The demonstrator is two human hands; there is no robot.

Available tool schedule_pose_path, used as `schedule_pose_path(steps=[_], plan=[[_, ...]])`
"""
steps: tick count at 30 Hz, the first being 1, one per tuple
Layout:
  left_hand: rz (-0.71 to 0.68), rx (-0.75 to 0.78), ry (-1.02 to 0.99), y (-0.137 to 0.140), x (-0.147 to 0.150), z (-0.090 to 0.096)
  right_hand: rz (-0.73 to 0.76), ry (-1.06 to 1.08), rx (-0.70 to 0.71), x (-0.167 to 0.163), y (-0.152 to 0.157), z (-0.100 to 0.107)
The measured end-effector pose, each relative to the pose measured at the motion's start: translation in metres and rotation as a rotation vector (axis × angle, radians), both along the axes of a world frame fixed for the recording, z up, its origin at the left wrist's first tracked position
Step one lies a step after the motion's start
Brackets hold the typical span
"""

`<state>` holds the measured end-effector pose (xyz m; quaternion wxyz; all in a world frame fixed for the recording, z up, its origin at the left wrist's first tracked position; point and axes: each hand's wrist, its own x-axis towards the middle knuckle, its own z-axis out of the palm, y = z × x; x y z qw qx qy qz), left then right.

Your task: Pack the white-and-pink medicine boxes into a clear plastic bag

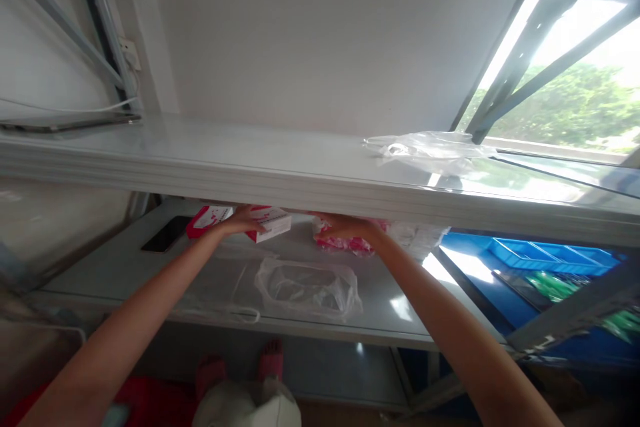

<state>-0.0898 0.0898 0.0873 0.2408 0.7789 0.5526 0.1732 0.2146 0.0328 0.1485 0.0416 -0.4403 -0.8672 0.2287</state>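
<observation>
Both my arms reach under an upper shelf (260,177) to the back of a lower grey shelf (380,313). My left hand (245,219) rests on a red and white carton (273,223), its fingers laid over the top. A second red and white carton (207,220) lies just to its left. My right hand (345,225) lies on a pink packet (345,245) in clear wrap. The upper shelf's edge hides the fingertips of both hands.
A crumpled clear plastic bag (307,287) lies near the lower shelf's front. A dark phone (167,233) sits at the left. Another clear bag (430,150) lies on the upper shelf. Blue trays (545,257) and green items (555,287) are at the right.
</observation>
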Motion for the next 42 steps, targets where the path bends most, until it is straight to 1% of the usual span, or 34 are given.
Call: schedule_pose_path(steps=[1, 3, 6, 8, 9, 11, 13, 16, 19, 22, 24, 26, 29, 32, 34, 37, 40, 42], plan=[[-0.123, -0.024, -0.063, -0.009, -0.005, 0.015, -0.002, 0.038, 0.044, 0.0, -0.002, 0.002], [-0.29, -0.13, -0.138, -0.03, -0.011, 0.046, 0.0, 0.082, 0.077, -0.004, -0.01, 0.009], [-0.427, -0.21, -0.159, -0.061, -0.008, 0.084, 0.049, 0.104, 0.028, -0.015, -0.026, 0.023], [-0.498, -0.224, -0.168, -0.078, 0.001, 0.1, 0.088, 0.115, -0.027, -0.022, -0.039, 0.032], [-0.529, -0.222, -0.174, -0.085, 0.006, 0.105, 0.097, 0.119, -0.055, -0.024, -0.046, 0.036], [-0.572, -0.2, -0.185, -0.096, 0.015, 0.108, 0.098, 0.114, -0.108, -0.024, -0.06, 0.039], [-0.594, -0.192, -0.184, -0.103, 0.022, 0.105, 0.088, 0.095, -0.154, -0.02, -0.071, 0.04], [-0.619, -0.257, -0.142, -0.109, 0.033, 0.097, 0.078, 0.044, -0.264, -0.01, -0.083, 0.038], [-0.684, -0.349, -0.021, -0.112, 0.048, 0.09, 0.073, -0.009, -0.41, -0.001, -0.087, 0.033], [-0.786, -0.433, 0.134, -0.111, 0.068, 0.082, 0.026, -0.078, -0.481, 0.003, -0.087, 0.025], [-0.825, -0.471, 0.226, -0.107, 0.079, 0.076, -0.008, -0.106, -0.505, 0.002, -0.086, 0.019], [-0.825, -0.495, 0.285, -0.101, 0.087, 0.067, -0.031, -0.123, -0.528, 0.002, -0.084, 0.013], [-0.793, -0.502, 0.291, -0.09, 0.094, 0.053, -0.045, -0.141, -0.542, 0.003, -0.079, 0.006], [-0.786, -0.514, 0.276, -0.082, 0.097, 0.042, -0.039, -0.105, -0.524, 0.007, -0.071, -0.002], [-0.783, -0.504, 0.284, -0.077, 0.098, 0.037, -0.035, -0.09, -0.515, 0.009, -0.063, -0.009], [-0.755, -0.449, 0.308, -0.072, 0.099, 0.029, -0.032, -0.112, -0.506, 0.01, -0.054, -0.019], [-0.75, -0.423, 0.317, -0.066, 0.098, 0.018, -0.017, -0.131, -0.516, 0.007, -0.05, -0.026], [-0.748, -0.41, 0.322, -0.062, 0.097, 0.009, -0.069, -0.11, -0.507, 0.004, -0.049, -0.029]])
